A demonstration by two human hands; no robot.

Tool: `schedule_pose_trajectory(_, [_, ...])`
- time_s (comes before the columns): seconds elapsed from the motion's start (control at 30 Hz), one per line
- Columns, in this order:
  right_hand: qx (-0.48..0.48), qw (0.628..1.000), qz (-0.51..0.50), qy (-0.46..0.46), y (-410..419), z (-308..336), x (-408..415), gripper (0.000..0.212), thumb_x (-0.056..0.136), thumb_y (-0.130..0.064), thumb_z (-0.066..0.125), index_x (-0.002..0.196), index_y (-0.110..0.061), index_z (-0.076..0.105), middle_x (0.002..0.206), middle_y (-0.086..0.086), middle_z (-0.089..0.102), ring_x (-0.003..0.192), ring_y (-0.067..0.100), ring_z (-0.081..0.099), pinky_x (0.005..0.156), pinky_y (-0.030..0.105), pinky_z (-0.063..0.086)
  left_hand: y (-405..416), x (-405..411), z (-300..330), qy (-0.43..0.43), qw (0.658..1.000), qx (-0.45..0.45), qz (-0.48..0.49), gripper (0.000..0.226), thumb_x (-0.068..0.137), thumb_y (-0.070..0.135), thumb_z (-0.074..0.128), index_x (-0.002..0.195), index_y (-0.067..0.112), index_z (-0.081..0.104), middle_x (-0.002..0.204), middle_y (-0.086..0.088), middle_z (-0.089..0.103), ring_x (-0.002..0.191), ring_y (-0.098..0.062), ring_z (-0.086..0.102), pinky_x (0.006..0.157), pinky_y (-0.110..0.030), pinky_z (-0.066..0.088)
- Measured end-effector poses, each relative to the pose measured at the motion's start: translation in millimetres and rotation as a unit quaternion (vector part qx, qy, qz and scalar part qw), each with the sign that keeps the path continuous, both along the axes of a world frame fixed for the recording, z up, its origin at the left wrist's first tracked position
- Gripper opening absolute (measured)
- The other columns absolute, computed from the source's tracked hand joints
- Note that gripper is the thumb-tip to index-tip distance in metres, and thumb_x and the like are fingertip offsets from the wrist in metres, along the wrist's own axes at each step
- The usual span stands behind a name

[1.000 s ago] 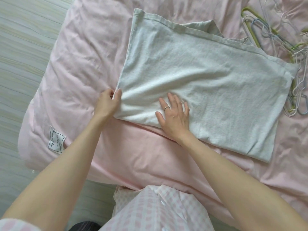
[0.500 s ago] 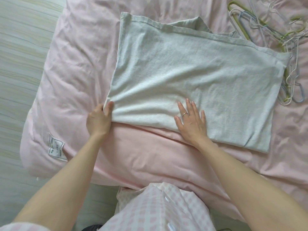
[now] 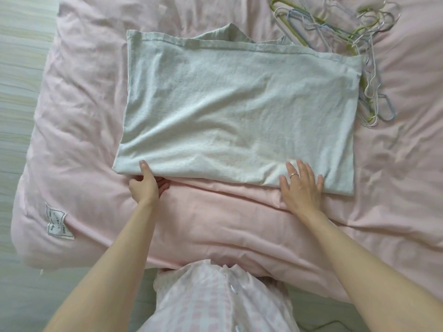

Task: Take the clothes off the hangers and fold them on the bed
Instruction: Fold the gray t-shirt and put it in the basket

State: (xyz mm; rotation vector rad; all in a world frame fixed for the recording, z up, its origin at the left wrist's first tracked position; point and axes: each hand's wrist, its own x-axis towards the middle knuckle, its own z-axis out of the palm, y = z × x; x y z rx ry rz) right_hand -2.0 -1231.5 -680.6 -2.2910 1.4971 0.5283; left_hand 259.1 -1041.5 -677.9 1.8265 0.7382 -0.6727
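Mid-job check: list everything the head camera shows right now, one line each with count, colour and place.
garment: one, pale grey-green, part-folded flat on the middle of the bed
hangers: a tangled pile, count unclear, white, pale blue and green, past the garment's far right corner
duvet: one, pink, covering the bed
label: one, white, on the duvet's near left corner
floor: pale wood-grain, along the left
checked top: pink and white, bottom centre
left hand: thumb on top of the garment's near edge, fingers under it
right hand: flat on the garment's near edge, ring on one finger
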Motion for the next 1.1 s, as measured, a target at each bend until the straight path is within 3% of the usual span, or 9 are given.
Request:
schedule_pose_trajectory(0.1, [-0.054, 0.993, -0.095, -0.052, -16, 0, -39, 0.047, 0.096, -0.031, 0.043, 0.14, -0.012, 0.043, 0.151, 0.01, 0.031, 0.14, 0.026, 0.024, 0.111, 0.049, 0.017, -23, -35, 4, 0.032, 0.999, -0.044, 0.005, 0.057, 0.088, 0.051, 0.057, 0.112, 0.0, 0.048, 0.093, -0.015, 0.066, 0.078, -0.022, 0.069, 0.062, -0.03, 0.058])
schedule_pose_trajectory(0.23, [-0.04, 0.945, -0.296, -0.13, -43, 2, -89, 0.047, 0.092, -0.028, 0.051, 0.133, -0.004, 0.047, 0.137, 0.017, 0.044, 0.126, 0.033, 0.04, 0.104, 0.04, 0.03, -45, -74, 5, 0.043, 0.997, -0.058, 0.009, 0.042, 0.089, 0.046, 0.058, 0.096, 0.004, 0.055, 0.085, -0.009, 0.065, 0.072, -0.017, 0.067, 0.057, -0.026, 0.055])
schedule_pose_trajectory(0.37, [0.17, 0.778, -0.53, -0.291, -69, 1, -113, 0.033, 0.085, -0.037, 0.06, 0.105, -0.011, 0.056, 0.084, 0.007, 0.059, 0.07, 0.018, 0.054, 0.06, 0.027, 0.045, -63, -98, 7, 0.031, 0.997, -0.065, -0.008, 0.032, 0.09, 0.043, 0.059, 0.082, 0.013, 0.053, 0.081, -0.007, 0.062, 0.068, -0.018, 0.065, 0.056, -0.025, 0.057])
schedule_pose_trajectory(0.43, [0.236, 0.757, -0.526, -0.307, -76, -1, -121, 0.01, 0.092, -0.026, 0.057, 0.09, -0.016, 0.055, 0.073, 0.001, 0.054, 0.058, 0.012, 0.049, 0.048, 0.021, 0.041, -69, -111, 7, 0.031, 0.997, -0.062, -0.026, 0.032, 0.089, 0.042, 0.06, 0.081, 0.012, 0.054, 0.081, -0.008, 0.062, 0.068, -0.019, 0.065, 0.063, -0.028, 0.058])
schedule_pose_trajectory(0.57, [0.277, 0.72, -0.527, -0.357, -82, 0, -127, 0.016, 0.093, -0.014, 0.057, 0.079, -0.017, 0.05, 0.078, 0.001, 0.059, 0.067, 0.013, 0.057, 0.053, 0.021, 0.045, -76, -125, 3, 0.032, 0.998, -0.032, -0.045, 0.028, 0.089, 0.038, 0.063, 0.082, 0.012, 0.055, 0.079, -0.008, 0.064, 0.065, -0.016, 0.067, 0.062, -0.026, 0.057])
schedule_pose_trajectory(0.73, [0.2, 0.799, -0.466, -0.323, -95, 1, -139, 0.021, 0.087, -0.012, 0.065, 0.073, -0.014, 0.05, 0.076, -0.001, 0.056, 0.059, 0.01, 0.052, 0.053, 0.017, 0.047, -80, -120, -6, -0.001, 0.999, 0.02, -0.045, 0.022, 0.094, 0.023, 0.055, 0.075, 0.016, 0.047, 0.067, -0.004, 0.057, 0.041, -0.008, 0.059, 0.045, -0.02, 0.05])
schedule_pose_trajectory(0.9, [0.196, 0.811, -0.448, -0.32, -111, 3, -150, 0.025, 0.086, -0.009, 0.066, 0.069, -0.014, 0.049, 0.074, 0.001, 0.055, 0.063, 0.01, 0.053, 0.046, 0.014, 0.046, -81, -122, -13, 0.002, 0.998, 0.048, -0.046, 0.015, 0.094, 0.021, 0.052, 0.082, 0.012, 0.051, 0.066, -0.005, 0.056, 0.036, -0.007, 0.057, 0.04, -0.019, 0.049])
schedule_pose_trajectory(1.0, [0.217, 0.772, -0.501, -0.325, -107, -2, -149, 0.023, 0.086, -0.009, 0.066, 0.071, -0.014, 0.048, 0.081, 0.006, 0.057, 0.066, 0.012, 0.055, 0.05, 0.018, 0.047, -80, -125, -2, -0.03, 0.98, 0.143, -0.139, 0.02, 0.09, 0.029, 0.052, 0.092, 0.011, 0.056, 0.078, -0.007, 0.064, 0.054, -0.015, 0.065, 0.053, -0.027, 0.053])
schedule_pose_trajectory(1.1, [0.275, 0.646, -0.618, -0.353, -94, -2, -141, 0.011, 0.088, -0.01, 0.063, 0.081, -0.01, 0.054, 0.083, 0.008, 0.061, 0.071, 0.016, 0.06, 0.059, 0.023, 0.05, -81, -134, 14, -0.184, 0.902, 0.286, -0.267, 0.026, 0.091, 0.036, 0.049, 0.098, 0.011, 0.053, 0.105, -0.01, 0.06, 0.1, -0.028, 0.054, 0.087, -0.038, 0.04])
